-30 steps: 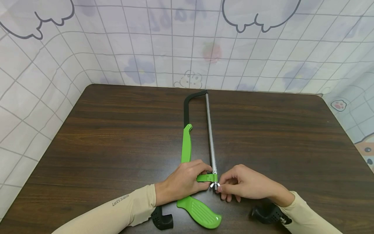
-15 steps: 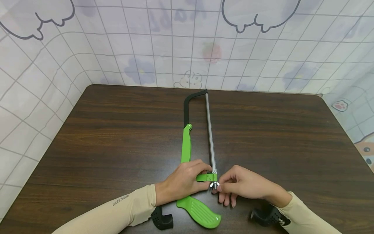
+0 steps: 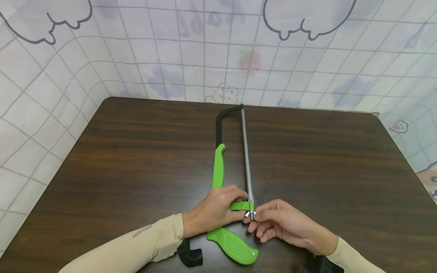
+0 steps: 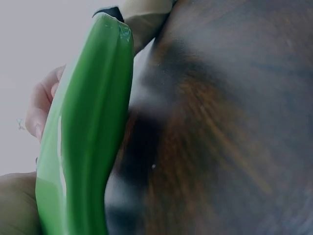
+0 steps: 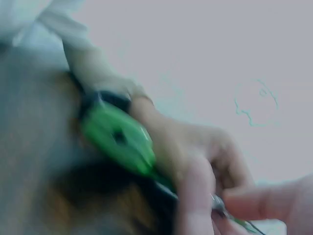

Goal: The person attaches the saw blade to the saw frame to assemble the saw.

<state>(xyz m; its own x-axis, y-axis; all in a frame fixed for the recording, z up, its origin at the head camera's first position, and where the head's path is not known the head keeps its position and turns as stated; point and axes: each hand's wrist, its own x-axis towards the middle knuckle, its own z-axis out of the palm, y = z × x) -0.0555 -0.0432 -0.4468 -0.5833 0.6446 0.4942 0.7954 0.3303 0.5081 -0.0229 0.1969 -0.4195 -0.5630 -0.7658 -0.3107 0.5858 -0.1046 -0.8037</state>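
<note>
A hacksaw with a green and black frame lies lengthwise on the table, its grip nearest the person. Its silver blade bar runs along the right side, from the black far end to a green bracket. My left hand lies over the frame and holds this bracket between thumb and fingers. At the bracket's near side, my right hand pinches a silver wing nut on a threaded end. The green grip fills much of the left wrist view; the right wrist view is blurred.
The dark wood table has a patterned, tiled-look cloth behind it and at both sides. A black wrist device sits under the left sleeve, and another under the right.
My right hand has rolled at the wing nut, its lower fingers moving left and its palm turning more upward. The wing's angle has changed. My left hand keeps its place.
</note>
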